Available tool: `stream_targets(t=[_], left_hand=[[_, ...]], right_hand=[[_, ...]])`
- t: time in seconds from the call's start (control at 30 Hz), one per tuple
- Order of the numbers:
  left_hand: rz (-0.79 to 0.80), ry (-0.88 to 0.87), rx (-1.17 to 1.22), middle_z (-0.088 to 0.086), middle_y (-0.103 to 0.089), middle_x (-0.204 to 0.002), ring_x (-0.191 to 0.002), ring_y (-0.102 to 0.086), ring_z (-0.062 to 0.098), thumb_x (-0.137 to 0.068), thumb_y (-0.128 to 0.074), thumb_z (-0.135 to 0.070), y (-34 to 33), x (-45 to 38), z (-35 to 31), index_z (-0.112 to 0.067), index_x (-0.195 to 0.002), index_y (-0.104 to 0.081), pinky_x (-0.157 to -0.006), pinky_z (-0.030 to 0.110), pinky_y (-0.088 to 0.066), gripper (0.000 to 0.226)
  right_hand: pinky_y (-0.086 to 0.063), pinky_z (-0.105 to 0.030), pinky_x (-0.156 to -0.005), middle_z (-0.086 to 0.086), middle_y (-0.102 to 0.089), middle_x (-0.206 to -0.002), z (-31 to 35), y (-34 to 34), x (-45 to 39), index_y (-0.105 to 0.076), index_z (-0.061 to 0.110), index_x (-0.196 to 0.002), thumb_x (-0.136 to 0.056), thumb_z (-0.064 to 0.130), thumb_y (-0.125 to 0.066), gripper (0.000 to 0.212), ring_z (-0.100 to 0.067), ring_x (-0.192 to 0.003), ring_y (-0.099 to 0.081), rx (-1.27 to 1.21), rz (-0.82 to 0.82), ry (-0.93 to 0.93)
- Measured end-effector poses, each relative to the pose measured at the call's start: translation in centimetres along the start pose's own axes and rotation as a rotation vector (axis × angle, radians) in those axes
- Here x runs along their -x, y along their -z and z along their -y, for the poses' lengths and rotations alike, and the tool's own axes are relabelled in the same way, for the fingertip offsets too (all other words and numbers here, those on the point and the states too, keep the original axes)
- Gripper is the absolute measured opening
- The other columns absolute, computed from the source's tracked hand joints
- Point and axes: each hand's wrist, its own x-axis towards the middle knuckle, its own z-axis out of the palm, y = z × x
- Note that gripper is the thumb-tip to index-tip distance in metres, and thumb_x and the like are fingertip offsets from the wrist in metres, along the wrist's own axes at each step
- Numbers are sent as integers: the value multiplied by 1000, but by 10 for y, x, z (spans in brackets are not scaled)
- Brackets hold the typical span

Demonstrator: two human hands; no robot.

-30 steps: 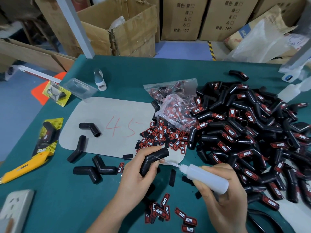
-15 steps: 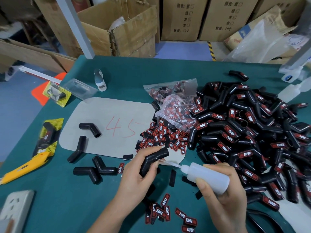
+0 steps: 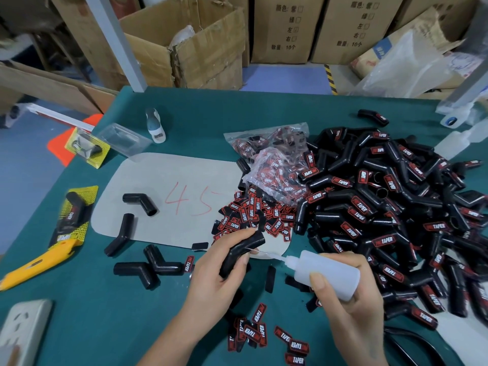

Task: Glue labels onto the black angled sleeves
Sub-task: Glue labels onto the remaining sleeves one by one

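My left hand [image 3: 216,281] grips a black angled sleeve [image 3: 241,250] just above the green table. My right hand [image 3: 351,310] holds a white squeeze glue bottle [image 3: 326,274], its thin needle tip touching the sleeve's side. A heap of red and black labels [image 3: 253,215] lies beyond the sleeve, and more loose labels [image 3: 253,334] lie near my wrists. A big pile of labelled sleeves [image 3: 390,207] fills the right. A few bare sleeves [image 3: 140,202] lie at the left.
A clear bag of labels [image 3: 274,159] leans on the pile. A grey mat marked 45 [image 3: 171,180], a yellow utility knife [image 3: 37,265], a power strip [image 3: 23,328] and a small bottle [image 3: 155,125] sit at left. Cardboard boxes [image 3: 200,43] stand behind the table.
The glue bottle's tip has slid a little along the sleeve toward my left hand. Both hands stay in nearly the same place.
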Motion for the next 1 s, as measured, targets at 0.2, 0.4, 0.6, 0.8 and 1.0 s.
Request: stream_targets(t=[0.2,0.4,0.6,0.8,1.0], left_hand=[[8,-1,-5,-17,-71,-125,-111,-69,11,-100,-57,-28,0,0,0,-55,-136,-56,-93,13,-47,46],[12,1,-14,-18,-70,-126,-114,-68,10,-100,-57,-27,1,0,0,-54,-137,-57,-95,13,-46,46],[21,7,-20,-15,-71,-126,-113,-69,13,-100,-57,-27,0,1,2,-51,-137,-58,-94,15,-47,44],[20,7,-25,-16,-71,-124,-107,-69,12,-99,-57,-28,1,1,0,-51,-136,-58,-91,15,-48,44],[29,17,-13,-14,-72,-122,-106,-69,12,-99,-56,-29,1,0,-1,-48,-136,-59,-90,16,-48,42]], right_hand=[[-52,-18,-58,16,-70,-100,2,0,1,-66,47,-101,-74,51,-73,28,-8,-77,-68,13,6,9],[-53,-21,-56,14,-69,-101,0,-1,2,-67,46,-101,-74,50,-74,28,-9,-75,-67,14,10,20],[-52,-28,-54,14,-69,-99,-2,0,3,-67,42,-105,-77,49,-74,29,-9,-74,-65,25,10,34],[-53,-30,-57,12,-69,-101,-5,0,2,-67,41,-106,-79,47,-74,29,-9,-78,-66,25,5,49],[-53,-33,-57,9,-69,-102,-7,1,2,-67,38,-108,-79,47,-74,31,-11,-78,-66,28,7,55]])
